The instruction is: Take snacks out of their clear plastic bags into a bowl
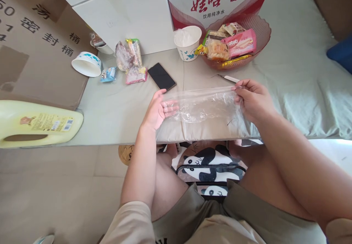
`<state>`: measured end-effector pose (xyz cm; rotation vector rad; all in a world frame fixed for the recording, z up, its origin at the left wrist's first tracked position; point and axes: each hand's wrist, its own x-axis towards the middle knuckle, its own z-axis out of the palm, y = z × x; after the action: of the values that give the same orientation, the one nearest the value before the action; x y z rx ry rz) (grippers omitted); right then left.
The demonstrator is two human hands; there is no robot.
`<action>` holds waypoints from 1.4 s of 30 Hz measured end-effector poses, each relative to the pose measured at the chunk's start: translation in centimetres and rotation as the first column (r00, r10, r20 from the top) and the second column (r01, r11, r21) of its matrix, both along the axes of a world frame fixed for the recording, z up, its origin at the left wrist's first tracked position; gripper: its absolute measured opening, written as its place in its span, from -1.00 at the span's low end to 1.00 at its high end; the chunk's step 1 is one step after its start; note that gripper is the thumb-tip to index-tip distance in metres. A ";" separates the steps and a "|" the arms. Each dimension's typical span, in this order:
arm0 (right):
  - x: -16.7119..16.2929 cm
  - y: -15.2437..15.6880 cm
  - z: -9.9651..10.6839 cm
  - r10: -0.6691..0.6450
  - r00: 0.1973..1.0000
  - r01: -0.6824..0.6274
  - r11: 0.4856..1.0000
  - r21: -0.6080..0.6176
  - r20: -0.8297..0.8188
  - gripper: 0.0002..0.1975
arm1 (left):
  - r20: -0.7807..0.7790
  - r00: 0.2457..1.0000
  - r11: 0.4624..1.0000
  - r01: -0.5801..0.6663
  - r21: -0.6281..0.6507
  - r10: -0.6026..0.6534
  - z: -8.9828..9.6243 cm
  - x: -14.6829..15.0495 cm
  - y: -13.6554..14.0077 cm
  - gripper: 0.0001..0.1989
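Note:
A thin, crinkled clear plastic bag is stretched sideways between my two hands, above the front of the covered surface. My left hand is at its left end, fingers spread, with the film lying over or around the fingertips; I cannot tell whether they are inside it. My right hand pinches the upper right corner between thumb and fingers. Just behind the right fingers lies a thin tool with a white handle and a fine dark tip. A dark-screened phone rests behind the left hand.
A pink bowl of wrapped snacks and a paper cup stand at the back. Left are wrapped snacks, a tipped paper bowl, a blue packet, a yellow jug and a cardboard box.

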<state>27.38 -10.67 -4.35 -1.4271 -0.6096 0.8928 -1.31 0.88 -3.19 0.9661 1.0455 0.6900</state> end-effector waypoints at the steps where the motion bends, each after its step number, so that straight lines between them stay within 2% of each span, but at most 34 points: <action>1: 0.0 0.0 0.0 -0.005 1.000 0.005 1.000 -0.001 -0.004 -0.85 | -0.032 0.999 0.999 0.043 -0.007 -0.043 0.0 0.0 -0.2 -0.36; 3: 0.2 0.0 0.0 -0.001 1.000 0.001 1.000 0.000 0.001 -0.84 | -0.078 0.994 0.996 0.082 0.028 -0.079 -0.1 0.1 -0.3 -0.24; 4: 0.2 0.0 -0.1 0.005 1.000 -0.005 1.000 0.002 0.009 -0.84 | -0.091 0.993 0.995 0.076 0.057 -0.071 -0.2 0.2 -0.3 -0.25; 7: 0.4 0.0 -0.3 0.005 1.000 -0.005 1.000 0.004 0.026 -0.84 | -0.105 0.994 0.988 -0.025 0.149 0.041 -0.9 0.2 0.1 -0.44; 10: 0.3 0.1 -0.3 -0.041 0.999 0.041 0.999 0.001 0.010 -0.84 | -0.112 0.984 0.950 -0.100 0.294 0.139 -1.7 -0.1 0.6 -0.54; 12: 0.2 0.1 -0.2 -0.064 0.998 0.064 0.998 -0.002 -0.012 -0.84 | -0.129 0.987 0.903 -0.037 0.428 0.101 -2.1 -0.5 0.6 -0.50; 15: 0.1 0.2 0.0 -0.068 0.997 0.068 0.998 -0.011 -0.025 -0.84 | -0.248 0.968 0.799 0.181 0.574 -0.042 -2.5 -0.8 0.3 -0.37; 16: 0.1 0.2 0.0 -0.069 0.997 0.069 0.998 -0.014 -0.027 -0.84 | -0.315 0.947 0.766 0.249 0.592 -0.064 -2.6 -0.9 0.2 -0.38; 18: 0.2 0.3 -0.1 -0.079 0.996 0.079 0.997 -0.013 -0.028 -0.84 | -0.438 0.897 0.725 0.338 0.600 -0.056 -2.8 -0.9 -0.1 -0.54; 20: 0.3 0.5 -0.3 -0.096 0.995 0.096 0.995 -0.008 -0.034 -0.84 | -0.489 0.872 0.706 0.362 0.608 -0.026 -3.1 -1.0 -0.3 -0.66; 24: 0.4 0.8 -0.5 -0.127 0.990 0.126 0.992 -0.022 -0.055 -0.85 | -0.502 0.865 0.635 0.396 0.663 -0.015 -3.7 -1.2 -0.1 -0.54; 26: 0.3 0.9 -0.5 -0.134 0.989 0.133 0.991 -0.027 -0.067 -0.85 | -0.531 0.847 0.605 0.431 0.670 -0.016 -3.9 -1.3 0.0 -0.67; 29: 0.4 1.0 -0.5 -0.135 0.987 0.134 0.991 -0.026 -0.081 -0.84 | -0.524 0.852 0.615 0.413 0.672 -0.001 -3.8 -1.3 0.2 -0.91; 33: 0.6 1.1 -0.5 -0.149 0.986 0.148 0.989 -0.012 -0.074 -0.83 | -0.438 0.897 0.622 0.306 0.720 0.065 -3.1 -1.4 0.2 -0.97; 35: 0.6 1.2 -0.2 -0.178 0.982 0.177 0.984 -0.021 -0.068 -0.81 | -0.418 0.903 0.612 0.275 0.741 0.101 -2.8 -1.6 0.2 -0.96; 38: 0.6 1.1 0.2 -0.209 0.977 0.205 0.976 -0.069 -0.050 -0.80 | -0.467 0.871 0.606 0.290 0.741 0.154 -2.7 -2.0 0.2 -0.92; 42: 0.8 0.5 0.5 -0.101 0.988 0.123 0.971 -0.204 0.117 -0.83 | -0.518 0.827 0.636 0.282 0.719 0.219 -2.7 -1.9 0.4 -0.75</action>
<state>28.14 -10.17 -3.81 -1.6921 -0.5183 0.8145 -3.22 1.31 -5.85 2.0624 1.2521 0.8704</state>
